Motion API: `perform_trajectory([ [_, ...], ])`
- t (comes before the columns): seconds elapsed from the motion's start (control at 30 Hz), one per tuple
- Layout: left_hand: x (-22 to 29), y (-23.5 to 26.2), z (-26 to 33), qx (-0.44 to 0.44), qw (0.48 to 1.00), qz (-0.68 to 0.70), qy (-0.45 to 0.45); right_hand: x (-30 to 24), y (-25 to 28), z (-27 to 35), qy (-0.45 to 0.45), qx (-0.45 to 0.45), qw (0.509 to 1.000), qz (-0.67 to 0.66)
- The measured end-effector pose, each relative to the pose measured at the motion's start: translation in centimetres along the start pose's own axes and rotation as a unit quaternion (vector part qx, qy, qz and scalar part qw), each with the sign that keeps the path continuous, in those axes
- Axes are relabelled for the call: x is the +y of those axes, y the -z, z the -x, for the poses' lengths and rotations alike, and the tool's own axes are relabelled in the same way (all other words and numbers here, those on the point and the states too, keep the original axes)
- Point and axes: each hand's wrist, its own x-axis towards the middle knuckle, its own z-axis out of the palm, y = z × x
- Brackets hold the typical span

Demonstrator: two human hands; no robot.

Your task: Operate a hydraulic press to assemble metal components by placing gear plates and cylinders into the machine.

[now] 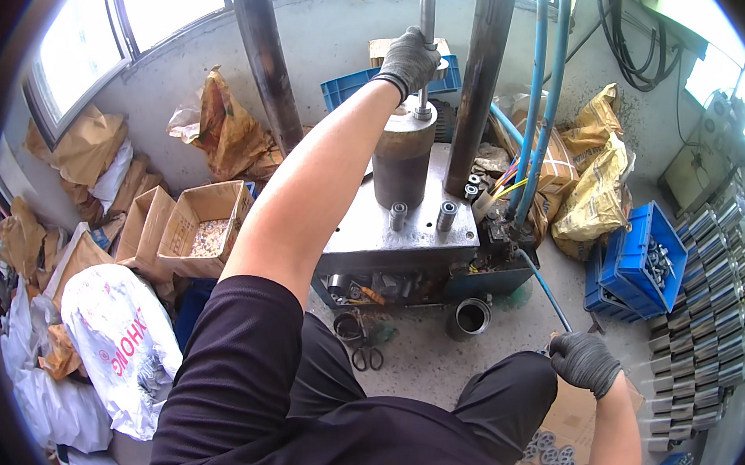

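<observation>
My left hand [408,62], in a dark grey glove, is raised at the far middle. Its fingers wrap round the upright steel rod [428,12] of a press. Below it, a thick metal cylinder [401,170] stands on the steel plate [420,238] of the press. Two small metal sleeves, one on the left [399,216] and one on the right [448,215], stand upright at the cylinder's front. Low on the right, my gloved right hand [586,362] is closed round the near end of a blue lever [546,289], which runs to the hydraulic unit [510,242].
Dark press columns on the left [268,61] and right [480,84] flank the cylinder. Blue bins of metal parts [647,262] and stacked shiny tubes [703,325] stand right. An open carton [208,230] and white sack [119,336] lie left. Scissors [368,358] and a metal pot [470,319] are on the floor.
</observation>
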Motion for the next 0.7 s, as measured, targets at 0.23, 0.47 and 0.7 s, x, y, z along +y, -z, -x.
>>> perform_trajectory([
  [0.23,1.2,0.6,0.7,0.000,1.000,-0.022,0.014,0.4,1.2,-0.3,-0.013,0.066,0.997,-0.049],
  [0.47,-0.2,0.0,-0.2,0.004,0.999,-0.053,-0.005,0.1,1.8,-0.1,-0.018,0.006,0.999,-0.038],
  [0.7,-1.0,-0.6,-0.6,0.008,1.000,-0.004,-0.019,-0.1,1.7,-0.4,-0.020,0.095,0.994,-0.051],
])
